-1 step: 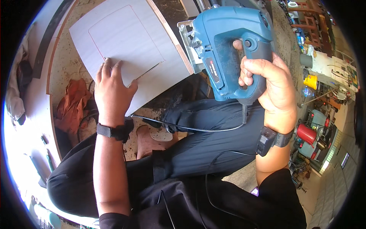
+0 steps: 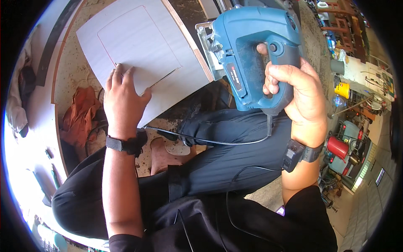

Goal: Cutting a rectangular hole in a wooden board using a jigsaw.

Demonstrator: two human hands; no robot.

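Note:
My right hand grips the handle of a blue jigsaw, held up to the right of a white board. The saw's metal base plate faces the board's right edge; its blade cannot be made out. Flat on the board lies my left hand, fingers a little apart, holding nothing. A rounded rectangle is drawn on the board in thin reddish lines. Along its lower side runs a dark cut, just right of my left thumb.
The saw's power cord crosses over my leg toward the board's lower edge. An orange-brown cloth lies on the floor at left. To the right are a yellow container, a red cylindrical object and assorted tools on the floor.

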